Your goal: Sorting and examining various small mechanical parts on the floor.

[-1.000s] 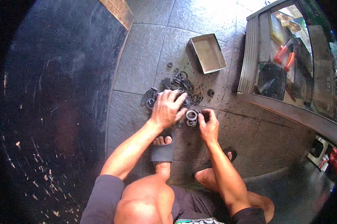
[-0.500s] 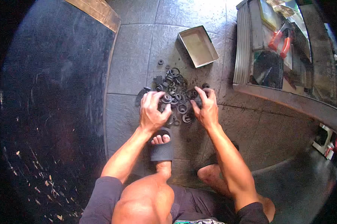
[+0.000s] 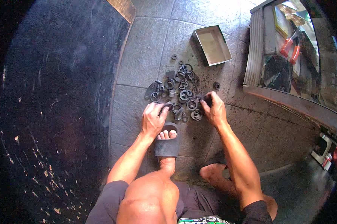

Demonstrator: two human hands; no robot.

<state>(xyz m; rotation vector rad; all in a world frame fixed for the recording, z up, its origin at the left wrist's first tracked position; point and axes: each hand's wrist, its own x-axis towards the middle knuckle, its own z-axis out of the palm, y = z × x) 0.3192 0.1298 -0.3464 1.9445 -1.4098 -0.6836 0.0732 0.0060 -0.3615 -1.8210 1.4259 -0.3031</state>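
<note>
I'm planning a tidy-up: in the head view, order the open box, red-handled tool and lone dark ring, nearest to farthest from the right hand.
1. Lone dark ring, just beyond the right hand.
2. Open box, farther ahead.
3. Red-handled tool, well off to the right.

Brightest toward the top, glaring almost white over the far floor tiles [image 3: 220, 11], apparently lit from beyond that edge. Dimmer and grainier lower down, nearly black at lower right. Shadowed along the left of the open box [image 3: 213, 44]; streaked with reflections across the glass-fronted cabinet [image 3: 252, 48]. Bowed toward the rim, black in the corners. Perhaps slightly soft among the dark rings [image 3: 184, 95], too murky for certainty.
</note>
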